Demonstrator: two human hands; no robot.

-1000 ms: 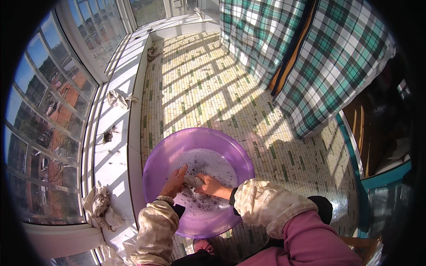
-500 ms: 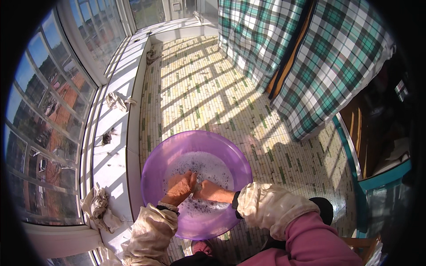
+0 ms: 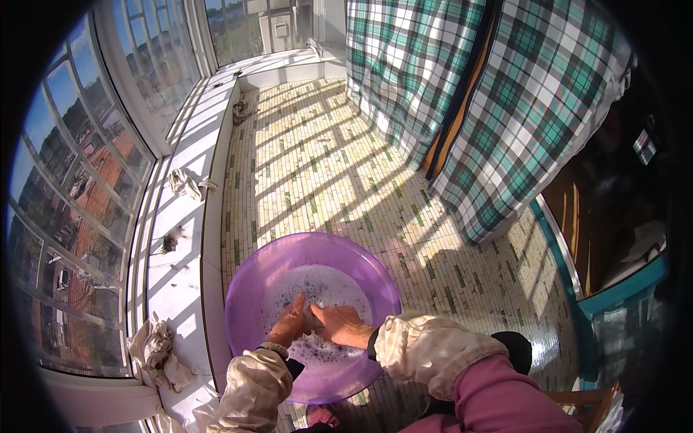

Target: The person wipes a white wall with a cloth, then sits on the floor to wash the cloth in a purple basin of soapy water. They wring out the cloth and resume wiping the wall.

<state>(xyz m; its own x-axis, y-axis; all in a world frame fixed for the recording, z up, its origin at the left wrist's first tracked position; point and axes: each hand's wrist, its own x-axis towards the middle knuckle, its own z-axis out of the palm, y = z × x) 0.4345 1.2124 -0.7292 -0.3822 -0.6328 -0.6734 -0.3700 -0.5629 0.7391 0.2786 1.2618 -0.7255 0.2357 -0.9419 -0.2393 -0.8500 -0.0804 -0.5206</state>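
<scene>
A wide purple basin (image 3: 249, 274) stands on the floor in front of me, holding water covered in white suds (image 3: 317, 281). Over the suds, my left hand (image 3: 290, 323) and my right hand (image 3: 341, 325) meet with fingers closed. A small greyish, wet-looking piece (image 3: 310, 319), perhaps cloth, shows between them; the fingers cover most of it. Cream sleeve covers (image 3: 426, 348) wrap both forearms, with dark cuffs at the wrists.
Along the left runs a white ledge (image 3: 177, 289) under barred windows, with crumpled rags (image 3: 160, 353) and another cloth (image 3: 186, 183) on it. Checked green curtains (image 3: 426, 72) hang at the right. A teal-framed glass piece (image 3: 624, 278) stands far right, and a wooden seat edge (image 3: 588, 404) lower right.
The view has tilted up a little, so the basin sits lower in the picture. My left hand has turned, its thumb now pointing up, and both hands stay together at the greyish piece.
</scene>
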